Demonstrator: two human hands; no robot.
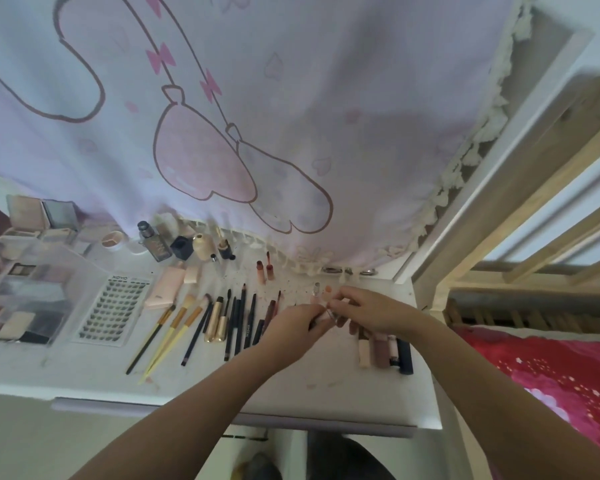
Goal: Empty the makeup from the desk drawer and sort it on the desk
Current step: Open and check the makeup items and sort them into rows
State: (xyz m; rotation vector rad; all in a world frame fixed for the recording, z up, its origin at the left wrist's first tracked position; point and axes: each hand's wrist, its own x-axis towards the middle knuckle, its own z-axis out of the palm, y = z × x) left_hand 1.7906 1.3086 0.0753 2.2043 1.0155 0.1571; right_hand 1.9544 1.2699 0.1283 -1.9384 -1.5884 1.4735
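Sorting looks well advanced. On the surface (326,389) lie a row of brushes and pencils (219,320), compacts and palettes (25,216) at far left, bottles (174,240) along the back, two lip tubes (264,270) standing, and a tube group (383,348) at right. Drawer itself not in view, so what is left inside cannot be told. Both hands meet over the middle of the surface: left hand (293,323) with fingers curled, pinching a small pale tube (326,315); right hand (371,306) pinching its other end, possibly the cap. Tube held just above the surface, between the brush row and the right group. Long axis appears roughly left–right, tilted; blurred, so which end points where cannot be told. Judged remaining: place this item with its group.
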